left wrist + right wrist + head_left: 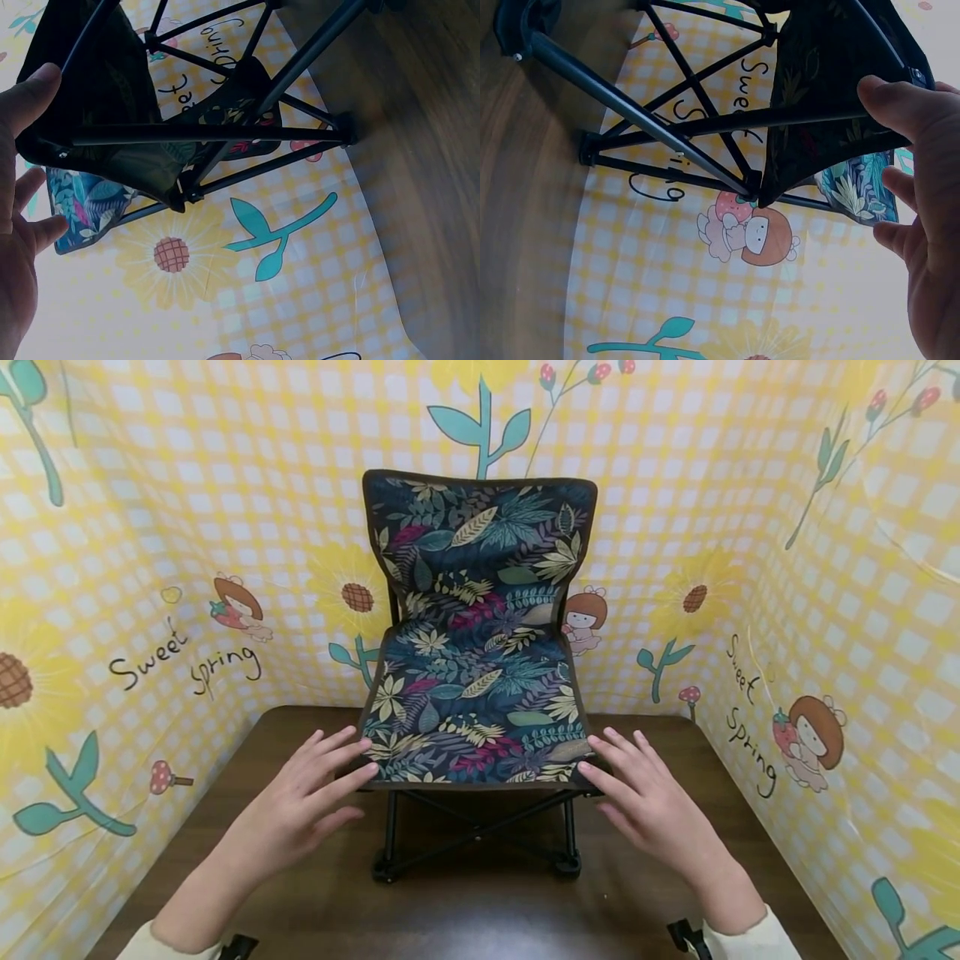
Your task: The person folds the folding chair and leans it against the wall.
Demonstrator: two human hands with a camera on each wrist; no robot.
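A small folding chair (pixel 480 693) with dark leaf-patterned fabric stands unfolded, its seat facing me. Beside the seat's front left corner is my left hand (pixel 296 797), fingers extended, the fingertips at the fabric edge. My right hand (pixel 651 802) is placed the same way at the front right corner. Neither hand is curled round the chair. In the left wrist view, the thumb of the left hand (pixel 22 202) lies near the seat's underside and black leg tubes (pixel 172 135). The right wrist view has the right hand (pixel 937 180) by the opposite corner, next to the crossed frame (pixel 705 120).
The chair stands on a dark brown wooden tabletop (pixel 480 910). Yellow checked cloth with sunflowers and cartoon figures hangs behind the chair (pixel 660 443), on the left (pixel 150 568) and on the right (pixel 885 635), close around the table's edges.
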